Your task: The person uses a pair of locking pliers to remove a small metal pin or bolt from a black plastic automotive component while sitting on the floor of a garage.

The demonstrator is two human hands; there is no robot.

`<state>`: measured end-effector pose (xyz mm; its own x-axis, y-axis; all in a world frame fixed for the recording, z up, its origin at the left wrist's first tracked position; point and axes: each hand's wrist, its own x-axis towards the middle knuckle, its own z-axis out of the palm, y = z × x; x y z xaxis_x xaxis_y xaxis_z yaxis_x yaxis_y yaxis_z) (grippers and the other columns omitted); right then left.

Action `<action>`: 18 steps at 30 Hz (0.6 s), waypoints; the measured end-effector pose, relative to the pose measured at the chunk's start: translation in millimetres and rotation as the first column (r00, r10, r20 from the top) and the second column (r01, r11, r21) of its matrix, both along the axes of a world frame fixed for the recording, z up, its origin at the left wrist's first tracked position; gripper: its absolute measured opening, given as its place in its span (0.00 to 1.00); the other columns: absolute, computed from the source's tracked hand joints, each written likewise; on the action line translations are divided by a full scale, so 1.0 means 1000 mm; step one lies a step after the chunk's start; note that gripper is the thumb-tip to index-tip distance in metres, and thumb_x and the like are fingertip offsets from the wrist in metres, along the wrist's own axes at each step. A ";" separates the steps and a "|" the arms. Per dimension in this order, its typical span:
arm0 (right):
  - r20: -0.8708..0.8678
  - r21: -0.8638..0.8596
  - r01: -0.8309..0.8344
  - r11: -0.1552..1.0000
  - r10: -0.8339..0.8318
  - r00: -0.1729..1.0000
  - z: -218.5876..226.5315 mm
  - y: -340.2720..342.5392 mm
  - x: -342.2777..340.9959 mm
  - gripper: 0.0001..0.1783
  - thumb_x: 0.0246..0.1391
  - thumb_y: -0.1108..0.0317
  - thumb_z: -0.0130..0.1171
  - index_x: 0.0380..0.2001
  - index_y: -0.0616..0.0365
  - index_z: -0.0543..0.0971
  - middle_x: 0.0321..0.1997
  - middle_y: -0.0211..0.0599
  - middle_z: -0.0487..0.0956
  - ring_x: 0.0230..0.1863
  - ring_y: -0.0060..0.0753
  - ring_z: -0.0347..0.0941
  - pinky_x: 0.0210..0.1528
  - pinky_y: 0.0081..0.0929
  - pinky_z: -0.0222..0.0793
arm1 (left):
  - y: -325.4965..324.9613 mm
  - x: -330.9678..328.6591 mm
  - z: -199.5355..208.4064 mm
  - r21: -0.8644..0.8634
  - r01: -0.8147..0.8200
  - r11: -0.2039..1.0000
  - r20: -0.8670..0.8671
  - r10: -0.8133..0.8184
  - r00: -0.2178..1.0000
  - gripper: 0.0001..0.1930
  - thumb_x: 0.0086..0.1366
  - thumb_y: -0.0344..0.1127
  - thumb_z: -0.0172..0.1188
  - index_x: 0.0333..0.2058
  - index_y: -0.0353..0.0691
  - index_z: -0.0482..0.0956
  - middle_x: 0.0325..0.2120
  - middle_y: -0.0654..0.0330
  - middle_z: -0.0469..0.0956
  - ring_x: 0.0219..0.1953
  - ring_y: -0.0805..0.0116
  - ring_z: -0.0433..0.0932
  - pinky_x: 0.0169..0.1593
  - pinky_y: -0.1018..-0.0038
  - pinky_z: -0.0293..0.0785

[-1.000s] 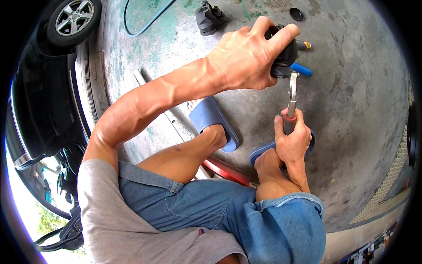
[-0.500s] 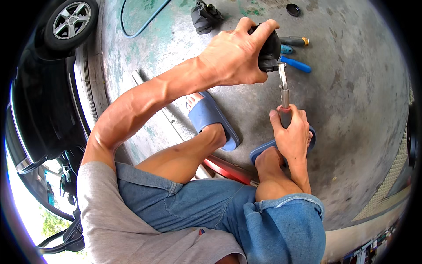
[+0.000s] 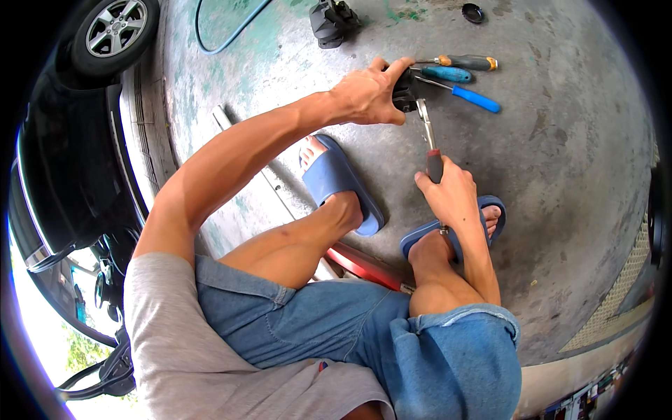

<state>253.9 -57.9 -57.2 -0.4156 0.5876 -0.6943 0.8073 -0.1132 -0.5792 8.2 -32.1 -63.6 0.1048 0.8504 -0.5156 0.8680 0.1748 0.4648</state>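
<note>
While hands [image 3: 367,95] clutch a black part [image 3: 404,96] and metal tool [image 3: 428,130], stained concrete floor [image 3: 560,203], black car [image 3: 73,168] alongside.

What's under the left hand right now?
A black part, partly covered by the left hand; its right side shows, with the metal-headed tool at its lower right. The rest of the part and the floor directly beneath are hidden.

right side of the black part [image 3: 406,96] obstructed by three screwdrivers [image 3: 448,73] on the floor [image 3: 574,147], way beyond the left hand [image 3: 367,94] partly blocked by a bulky dark piece [image 3: 332,24], passage afforded right of the right hand [image 3: 451,194], near side crowded by the right leg [image 3: 435,269]
</note>
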 end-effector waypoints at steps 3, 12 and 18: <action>-0.026 -0.108 -0.064 0.992 0.062 0.998 -0.008 0.002 -0.008 0.20 0.53 0.59 0.61 0.41 0.67 0.79 0.35 0.65 0.83 0.45 0.69 0.80 0.51 0.54 0.73 | -0.015 -0.007 -0.013 -0.040 0.029 0.999 -0.090 -0.032 0.995 0.50 0.51 0.47 0.71 0.71 0.46 0.56 0.52 0.36 0.72 0.44 0.35 0.81 0.52 0.53 0.79; -0.122 0.060 -0.111 0.992 0.118 0.986 -0.019 0.011 -0.026 0.23 0.49 0.61 0.61 0.41 0.72 0.78 0.37 0.70 0.81 0.46 0.71 0.79 0.52 0.55 0.73 | -0.070 -0.002 0.076 0.228 0.364 0.903 -0.173 -0.330 0.928 0.21 0.66 0.43 0.65 0.52 0.36 0.79 0.43 0.48 0.82 0.38 0.53 0.84 0.40 0.61 0.81; -0.330 -0.241 0.243 0.940 -0.315 0.890 -0.039 0.004 -0.045 0.22 0.47 0.60 0.65 0.39 0.68 0.77 0.31 0.49 0.82 0.34 0.43 0.80 0.42 0.37 0.74 | -0.127 0.042 0.091 -0.247 -0.046 0.968 0.420 0.150 0.895 0.15 0.70 0.39 0.59 0.43 0.30 0.82 0.29 0.45 0.83 0.34 0.55 0.86 0.40 0.62 0.80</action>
<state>209.3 -53.7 -95.7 -0.4953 0.5899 -0.6377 0.4673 -0.4379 -0.7680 50.6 -158.8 27.6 0.2833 0.7349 -0.6162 0.5626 0.3931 0.7273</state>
